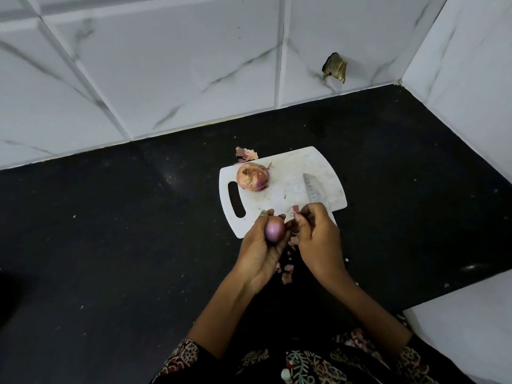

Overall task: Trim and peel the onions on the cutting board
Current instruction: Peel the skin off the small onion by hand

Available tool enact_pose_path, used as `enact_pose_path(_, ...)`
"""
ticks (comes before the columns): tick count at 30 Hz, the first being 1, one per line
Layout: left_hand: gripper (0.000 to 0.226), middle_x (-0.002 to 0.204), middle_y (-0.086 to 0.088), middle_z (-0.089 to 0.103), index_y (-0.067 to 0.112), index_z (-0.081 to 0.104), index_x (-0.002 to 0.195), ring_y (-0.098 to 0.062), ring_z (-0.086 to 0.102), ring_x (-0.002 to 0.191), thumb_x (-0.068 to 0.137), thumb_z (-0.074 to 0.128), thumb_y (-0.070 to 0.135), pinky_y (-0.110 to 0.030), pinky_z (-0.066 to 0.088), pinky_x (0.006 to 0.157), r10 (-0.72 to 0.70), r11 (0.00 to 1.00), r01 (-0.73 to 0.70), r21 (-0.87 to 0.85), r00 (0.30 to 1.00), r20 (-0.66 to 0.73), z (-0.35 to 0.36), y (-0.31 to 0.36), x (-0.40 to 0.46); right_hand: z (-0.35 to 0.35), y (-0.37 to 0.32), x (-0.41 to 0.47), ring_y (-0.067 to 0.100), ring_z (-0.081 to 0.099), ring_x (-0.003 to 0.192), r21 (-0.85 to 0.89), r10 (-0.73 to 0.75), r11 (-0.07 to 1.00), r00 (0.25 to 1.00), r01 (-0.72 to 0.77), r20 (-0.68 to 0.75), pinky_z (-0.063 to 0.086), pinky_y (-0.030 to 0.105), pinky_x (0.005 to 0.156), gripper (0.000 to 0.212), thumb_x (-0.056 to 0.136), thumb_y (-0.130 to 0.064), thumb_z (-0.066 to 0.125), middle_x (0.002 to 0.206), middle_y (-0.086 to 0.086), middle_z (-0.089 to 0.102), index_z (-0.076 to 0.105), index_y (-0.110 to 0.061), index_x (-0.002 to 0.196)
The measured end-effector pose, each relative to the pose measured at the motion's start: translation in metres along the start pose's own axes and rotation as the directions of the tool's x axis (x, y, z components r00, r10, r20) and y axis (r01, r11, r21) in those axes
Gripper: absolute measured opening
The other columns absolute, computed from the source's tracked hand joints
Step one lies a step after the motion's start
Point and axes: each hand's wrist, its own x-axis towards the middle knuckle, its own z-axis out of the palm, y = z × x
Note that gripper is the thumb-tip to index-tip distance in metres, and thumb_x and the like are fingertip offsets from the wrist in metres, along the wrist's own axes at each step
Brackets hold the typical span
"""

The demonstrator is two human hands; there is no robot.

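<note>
A white cutting board point(288, 189) lies on the black counter. An unpeeled onion point(252, 177) with dry brownish skin sits on the board's far left part. My left hand point(260, 245) grips a smooth purple peeled onion point(274, 230) just above the board's near edge. My right hand point(315, 234) is right beside it and pinches a small piece of onion skin point(295, 209) between its fingertips. A knife point(314, 191) lies on the board's right side; its handle is hidden behind my right hand.
Loose skin scraps point(288, 268) lie on the black counter point(110, 231) below my hands, and more peel point(246, 153) sits past the board's far corner. White marble-look tiled walls point(166, 65) close the back and right. A damaged hole point(335, 67) marks the back wall.
</note>
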Motion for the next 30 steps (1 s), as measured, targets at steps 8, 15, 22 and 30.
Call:
enact_pose_path(8, 0.028, 0.101, -0.012, 0.067, 0.01, 0.06, 0.098, -0.021, 0.066, 0.076, 0.099, 0.044, 0.032, -0.024, 0.058, 0.056, -0.071, 0.997, 0.071, -0.012, 0.997, -0.021, -0.003, 0.007, 0.001, -0.014, 0.025, 0.011, 0.017, 0.065, 0.086, -0.14, 0.13, 0.983, 0.988, -0.117, 0.086, 0.05, 0.017, 0.077, 0.016, 0.085, 0.004, 0.058, 0.09, 0.004, 0.069, 0.068, -0.007, 0.092)
enact_pose_path(15, 0.03, 0.084, -0.009, 0.068, 0.009, 0.064, 0.096, -0.02, 0.064, 0.081, 0.1, 0.035, 0.017, -0.03, 0.056, 0.074, 0.023, 0.995, -0.02, 0.093, 0.999, -0.024, -0.004, 0.005, 0.004, -0.014, 0.0, 0.008, 0.012, 0.065, 0.075, -0.056, 0.105, 0.994, 0.977, -0.096, 0.185, 0.051, 0.033, 0.072, 0.011, 0.085, -0.021, 0.067, 0.076, -0.005, 0.068, 0.068, -0.011, 0.084)
enact_pose_path(22, 0.033, 0.104, -0.02, 0.067, 0.008, 0.062, 0.106, -0.031, 0.063, 0.103, 0.101, 0.03, 0.014, -0.041, 0.05, 0.095, 0.088, 0.965, -0.1, 0.241, 0.994, 0.061, -0.002, 0.006, -0.001, -0.01, -0.02, 0.004, 0.002, 0.065, 0.084, 0.048, 0.062, 0.996, 0.951, -0.081, 0.303, 0.049, 0.007, 0.066, 0.02, 0.078, -0.024, 0.075, 0.092, -0.006, 0.07, 0.069, -0.018, 0.096)
enact_pose_path(30, 0.032, 0.095, -0.01, 0.071, 0.012, 0.062, 0.105, -0.018, 0.068, 0.093, 0.1, 0.03, 0.012, -0.026, 0.054, 0.079, 0.134, 0.868, -0.175, 0.464, 0.984, 0.121, -0.003, 0.004, -0.002, -0.011, -0.018, 0.007, 0.007, 0.067, 0.076, 0.019, 0.105, 0.993, 0.949, -0.116, 0.296, 0.056, 0.026, 0.071, 0.016, 0.071, -0.021, 0.078, 0.08, -0.005, 0.071, 0.07, -0.015, 0.084)
